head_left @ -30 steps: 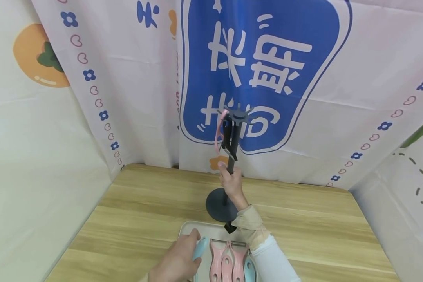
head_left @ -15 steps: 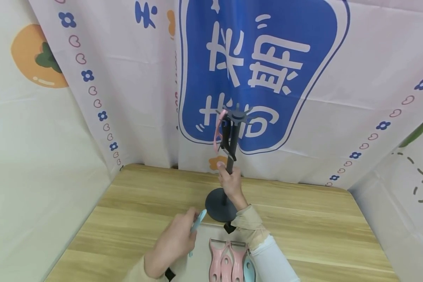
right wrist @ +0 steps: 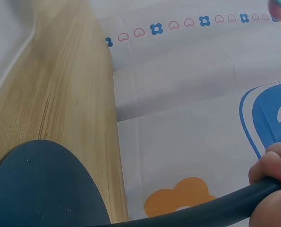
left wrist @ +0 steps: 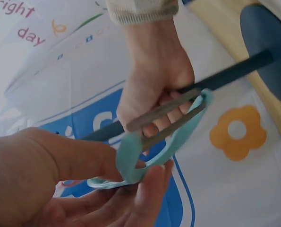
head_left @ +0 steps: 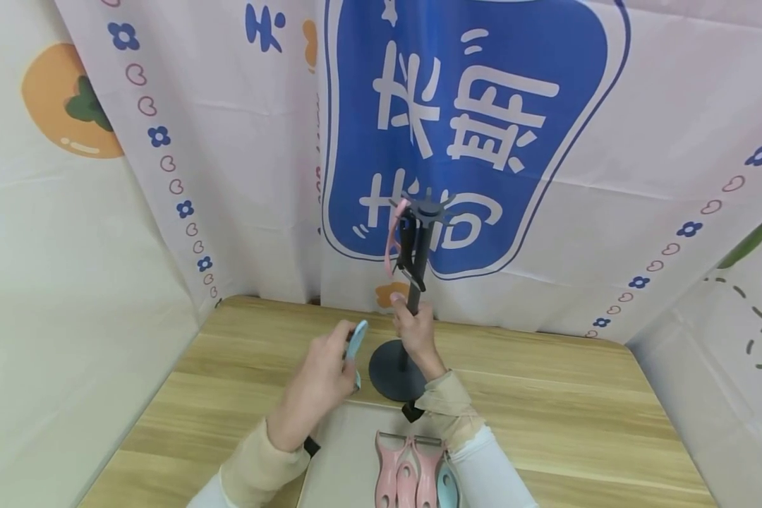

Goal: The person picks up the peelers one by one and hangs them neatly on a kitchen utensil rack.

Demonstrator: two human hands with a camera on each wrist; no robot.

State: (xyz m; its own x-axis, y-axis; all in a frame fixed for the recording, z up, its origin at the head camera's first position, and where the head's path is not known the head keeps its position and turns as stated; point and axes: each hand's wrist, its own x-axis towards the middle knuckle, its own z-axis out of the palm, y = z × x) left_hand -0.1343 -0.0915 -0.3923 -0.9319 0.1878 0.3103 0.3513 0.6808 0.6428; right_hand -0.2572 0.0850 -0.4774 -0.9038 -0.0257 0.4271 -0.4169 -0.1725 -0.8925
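My left hand [head_left: 317, 374] pinches a light blue peeler [left wrist: 128, 161] between thumb and fingers, left of a dark hook stand. In the left wrist view its metal blade faces up toward the pole. My right hand [head_left: 418, 335] grips the stand's pole [right wrist: 201, 213] above the round base [head_left: 394, 370]. From the hooked top [head_left: 428, 208] hang a pink peeler [head_left: 391, 243] and a black-handled tool [head_left: 408, 243], whose kind is unclear. Below, a pale tray [head_left: 343, 444] bears two pink Y-shaped peelers [head_left: 389, 473], a pink handle [head_left: 408, 487] between them and a light blue handle [head_left: 447, 487].
The wooden tabletop [head_left: 565, 409] spreads out on both sides of the stand. Behind it hangs a white printed cloth [head_left: 273, 176] with a blue sign pattern, and pale cloth walls [head_left: 101, 282] close in the sides. My right forearm crosses the tray's right edge.
The left hand has taken the light blue peeler up from the tray's left side and moved it up and forward, beside the pole. The right hand keeps its grip on the stand.
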